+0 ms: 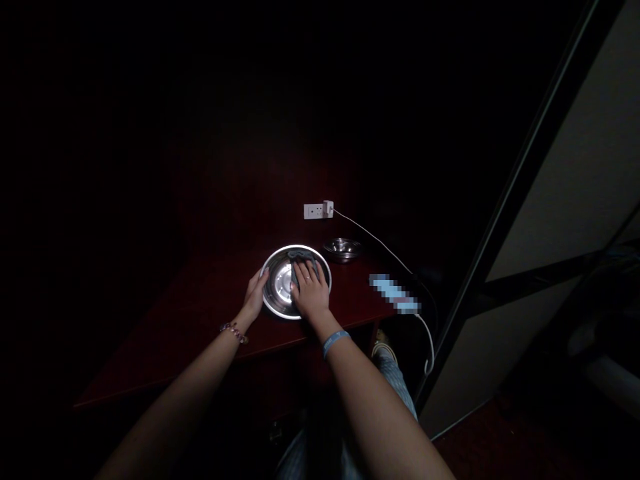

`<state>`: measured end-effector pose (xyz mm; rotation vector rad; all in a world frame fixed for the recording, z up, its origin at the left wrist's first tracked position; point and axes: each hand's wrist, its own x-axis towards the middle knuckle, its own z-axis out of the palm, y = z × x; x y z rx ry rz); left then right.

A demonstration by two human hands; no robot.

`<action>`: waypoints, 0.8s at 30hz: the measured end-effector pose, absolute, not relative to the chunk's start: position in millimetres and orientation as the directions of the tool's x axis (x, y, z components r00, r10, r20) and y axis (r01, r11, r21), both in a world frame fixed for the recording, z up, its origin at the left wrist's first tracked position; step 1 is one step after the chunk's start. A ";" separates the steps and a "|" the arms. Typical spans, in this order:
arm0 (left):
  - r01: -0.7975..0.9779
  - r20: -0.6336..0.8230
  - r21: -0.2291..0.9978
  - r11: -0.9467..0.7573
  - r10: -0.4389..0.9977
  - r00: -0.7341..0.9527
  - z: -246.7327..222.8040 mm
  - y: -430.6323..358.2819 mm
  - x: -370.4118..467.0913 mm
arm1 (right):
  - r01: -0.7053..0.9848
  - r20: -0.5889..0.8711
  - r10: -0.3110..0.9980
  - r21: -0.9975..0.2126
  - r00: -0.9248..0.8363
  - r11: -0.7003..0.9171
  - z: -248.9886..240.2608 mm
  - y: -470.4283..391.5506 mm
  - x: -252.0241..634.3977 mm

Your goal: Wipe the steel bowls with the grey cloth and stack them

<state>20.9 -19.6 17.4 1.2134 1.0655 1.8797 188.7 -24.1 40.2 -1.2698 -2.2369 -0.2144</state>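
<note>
A shiny metal bowl [280, 310] is tilted up at the front of a dark red table, its inside facing me. My left hand [256, 293] grips its left rim, the thumb over the edge and the fingers mostly hidden behind it. Inside the bowl, my right hand [310, 288] presses a dark grey cloth [301, 255] against the right side of the inner wall. The fingers of that hand lie over the cloth, which shows above and beside them. Behind to the right, stacked smaller metal bowls [342, 249] stand on the table.
The red table [200, 313] has its front edge close to my forearms. On the wall, a socket [313, 211] holds a white charger [328, 209]. Its cable runs right, near a blurred pale blue object [395, 293]. A light panel [500, 347] stands at the right.
</note>
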 end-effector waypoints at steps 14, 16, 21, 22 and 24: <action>-0.048 0.449 0.869 -0.492 0.825 -0.343 18.7 -19.4 21.8 | 0.887 0.449 0.806 -0.060 -0.386 0.458 33.7 -18.2 206.8; -0.046 0.447 0.870 -0.491 0.824 -0.349 18.5 -19.6 21.9 | 0.901 0.417 0.828 -0.047 -0.374 0.431 33.4 -21.0 205.0; -0.045 0.422 0.883 -0.466 0.834 -0.356 15.3 -17.2 18.5 | 0.936 0.312 0.898 -0.061 -0.312 0.346 36.8 -35.7 195.4; -0.042 0.423 0.883 -0.467 0.832 -0.358 14.9 -17.0 17.5 | 0.940 0.285 0.907 -0.053 -0.309 0.337 40.2 -40.3 193.0; -0.034 0.430 0.882 -0.470 0.832 -0.351 14.8 -17.2 16.0 | 0.940 0.229 0.916 -0.006 -0.330 0.340 49.8 -50.4 188.1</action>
